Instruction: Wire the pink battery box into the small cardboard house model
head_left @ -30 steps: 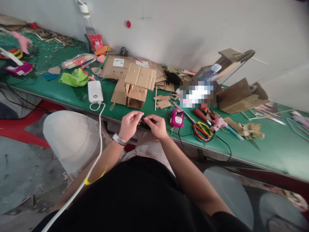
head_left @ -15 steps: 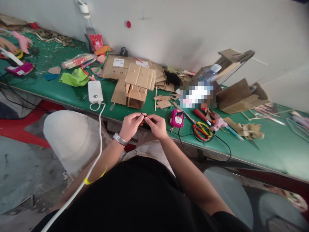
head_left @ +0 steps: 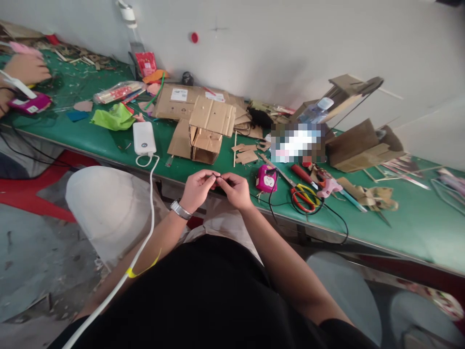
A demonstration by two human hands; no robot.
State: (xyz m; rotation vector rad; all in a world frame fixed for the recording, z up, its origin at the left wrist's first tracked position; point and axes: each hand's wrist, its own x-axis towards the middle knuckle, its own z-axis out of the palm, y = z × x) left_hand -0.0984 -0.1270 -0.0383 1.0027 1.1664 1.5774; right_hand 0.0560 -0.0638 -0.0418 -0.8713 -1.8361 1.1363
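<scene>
My left hand and my right hand meet just in front of the table edge, thumbs and fingertips pinched together. Between them is a tiny dark thing, too small to name and mostly hidden by the fingers. Behind my hands, on the green table, stands a cardboard box with its near side open. A purple power socket lies to the right of my right hand. Left of the box rests a white power bank with a white cable plugged in.
Orange-handled scissors, a red-handled screwdriver and a pink glue gun lie right among black cords. Cardboard scraps and another cardboard structure stand behind. At far left, another person's hand is over the table.
My hands stay nearly in place, with fingertips a little closer together over the small dark thing. At far left, the other person's hand and the pink thing by it have shifted.
</scene>
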